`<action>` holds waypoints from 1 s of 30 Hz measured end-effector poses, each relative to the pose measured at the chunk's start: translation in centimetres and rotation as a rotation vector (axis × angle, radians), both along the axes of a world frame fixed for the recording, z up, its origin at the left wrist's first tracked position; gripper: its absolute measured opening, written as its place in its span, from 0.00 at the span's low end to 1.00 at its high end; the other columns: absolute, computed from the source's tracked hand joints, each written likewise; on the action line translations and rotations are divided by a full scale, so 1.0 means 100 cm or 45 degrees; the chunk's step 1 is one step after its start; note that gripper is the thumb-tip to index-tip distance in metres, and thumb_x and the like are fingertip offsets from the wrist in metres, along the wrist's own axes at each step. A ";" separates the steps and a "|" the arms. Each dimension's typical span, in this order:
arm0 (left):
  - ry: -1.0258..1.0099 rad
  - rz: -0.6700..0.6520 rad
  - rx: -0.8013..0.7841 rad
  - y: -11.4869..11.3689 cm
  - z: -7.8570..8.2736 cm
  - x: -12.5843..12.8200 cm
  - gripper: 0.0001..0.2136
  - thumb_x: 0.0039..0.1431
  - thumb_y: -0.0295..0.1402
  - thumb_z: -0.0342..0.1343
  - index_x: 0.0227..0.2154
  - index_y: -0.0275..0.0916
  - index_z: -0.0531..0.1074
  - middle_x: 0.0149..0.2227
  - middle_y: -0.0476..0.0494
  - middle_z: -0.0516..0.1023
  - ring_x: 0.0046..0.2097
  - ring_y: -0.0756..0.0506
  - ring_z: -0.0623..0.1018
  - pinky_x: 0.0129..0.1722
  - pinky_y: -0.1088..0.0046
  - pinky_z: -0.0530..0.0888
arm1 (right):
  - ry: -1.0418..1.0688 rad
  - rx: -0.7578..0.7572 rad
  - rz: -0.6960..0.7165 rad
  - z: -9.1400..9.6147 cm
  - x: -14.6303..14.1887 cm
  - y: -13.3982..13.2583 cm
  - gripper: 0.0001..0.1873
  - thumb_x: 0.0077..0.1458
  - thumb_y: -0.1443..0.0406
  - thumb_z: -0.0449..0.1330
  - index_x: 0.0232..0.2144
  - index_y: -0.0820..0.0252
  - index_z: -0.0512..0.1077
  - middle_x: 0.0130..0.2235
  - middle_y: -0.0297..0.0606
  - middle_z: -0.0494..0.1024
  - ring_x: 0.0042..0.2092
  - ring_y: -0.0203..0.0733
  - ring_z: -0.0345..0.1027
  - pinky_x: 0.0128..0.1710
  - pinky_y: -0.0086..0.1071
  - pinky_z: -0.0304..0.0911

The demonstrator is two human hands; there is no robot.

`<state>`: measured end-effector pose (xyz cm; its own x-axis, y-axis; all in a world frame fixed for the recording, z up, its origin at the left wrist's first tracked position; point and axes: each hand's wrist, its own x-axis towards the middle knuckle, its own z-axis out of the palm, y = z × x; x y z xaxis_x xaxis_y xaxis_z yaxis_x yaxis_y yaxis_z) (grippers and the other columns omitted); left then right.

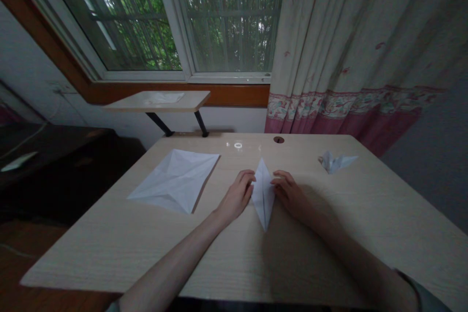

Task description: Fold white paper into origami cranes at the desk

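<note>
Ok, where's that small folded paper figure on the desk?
In the head view, the small folded paper figure lies near the far right corner of the wooden desk, right of the long folded paper between the left hand and right hand.

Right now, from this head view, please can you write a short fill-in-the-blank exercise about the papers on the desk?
The narrow folded paper lies ____ the left hand and the right hand.
The creased open sheet lies on the ____ side of the desk.
Beside the window, a ____ with a pink lower band hangs.

Missing words: between; left; curtain
</note>
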<state>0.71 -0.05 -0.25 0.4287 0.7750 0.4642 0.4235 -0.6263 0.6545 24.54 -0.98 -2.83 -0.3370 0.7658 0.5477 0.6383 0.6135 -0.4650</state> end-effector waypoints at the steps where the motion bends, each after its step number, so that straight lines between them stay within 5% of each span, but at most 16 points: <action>1: 0.020 0.002 0.007 0.000 0.000 0.000 0.11 0.65 0.23 0.47 0.46 0.42 0.65 0.55 0.39 0.68 0.58 0.43 0.70 0.60 0.62 0.69 | -0.011 0.003 0.005 -0.001 0.000 0.000 0.12 0.65 0.69 0.50 0.47 0.52 0.68 0.57 0.46 0.68 0.58 0.50 0.67 0.57 0.51 0.68; 14: 0.101 0.054 0.010 -0.002 -0.001 0.001 0.10 0.62 0.23 0.54 0.45 0.40 0.72 0.61 0.36 0.63 0.58 0.40 0.71 0.61 0.55 0.69 | -0.172 -0.058 0.013 -0.001 0.001 0.000 0.18 0.65 0.67 0.52 0.55 0.57 0.71 0.61 0.51 0.68 0.61 0.51 0.65 0.60 0.52 0.65; 22: 0.244 0.077 0.073 -0.002 0.003 0.001 0.09 0.60 0.25 0.59 0.42 0.41 0.74 0.56 0.40 0.70 0.58 0.38 0.70 0.60 0.55 0.70 | -0.257 -0.024 0.063 -0.002 0.003 -0.001 0.21 0.66 0.65 0.52 0.59 0.55 0.70 0.61 0.48 0.71 0.62 0.52 0.65 0.61 0.54 0.63; 30: 0.491 0.183 0.078 -0.011 0.014 0.004 0.17 0.56 0.42 0.67 0.44 0.43 0.73 0.54 0.41 0.72 0.56 0.36 0.71 0.53 0.53 0.69 | -0.290 -0.047 0.032 -0.003 0.004 -0.002 0.22 0.66 0.63 0.53 0.60 0.57 0.69 0.61 0.48 0.71 0.63 0.52 0.63 0.62 0.55 0.61</action>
<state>1.14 -1.13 1.16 0.4696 0.8158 0.3375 0.7165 -0.5755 0.3942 24.89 -1.20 -3.09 -0.4679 0.7738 0.4269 0.7141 0.6157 -0.3332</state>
